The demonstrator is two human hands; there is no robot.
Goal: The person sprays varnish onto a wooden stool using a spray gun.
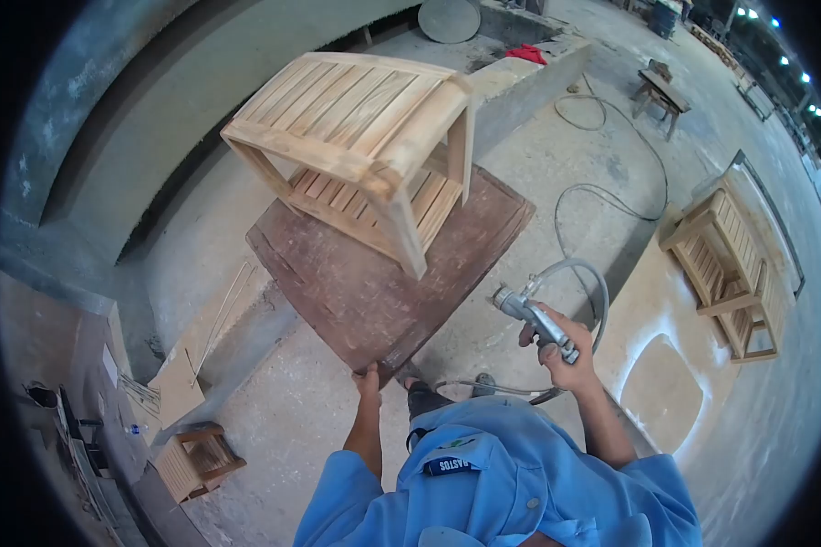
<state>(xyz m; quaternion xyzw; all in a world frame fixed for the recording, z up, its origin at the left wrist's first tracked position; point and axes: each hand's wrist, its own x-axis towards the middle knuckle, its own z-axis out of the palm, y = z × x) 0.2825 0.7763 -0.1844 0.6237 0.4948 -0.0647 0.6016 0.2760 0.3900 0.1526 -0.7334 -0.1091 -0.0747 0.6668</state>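
My right hand (556,339) is wrapped round the handle of a metal spray gun (531,314), whose nozzle points up and left toward the wood. A grey hose (586,264) loops from the gun. My left hand (368,383) grips the near corner of a brown square board (365,301), fingers closed on its edge. On that board stands a slatted wooden stool (347,100) with a lower slatted shelf, tilted in this wide view. The gun is apart from the stool, to its right and nearer to me.
To the right, a second slatted wooden piece (725,264) stands on a pale sheet (661,383) with a whitish patch. A small wooden stool (199,462) is at lower left. The hose runs back across the floor toward a low bench (663,91). Red cloth (526,55) lies on a concrete ledge.
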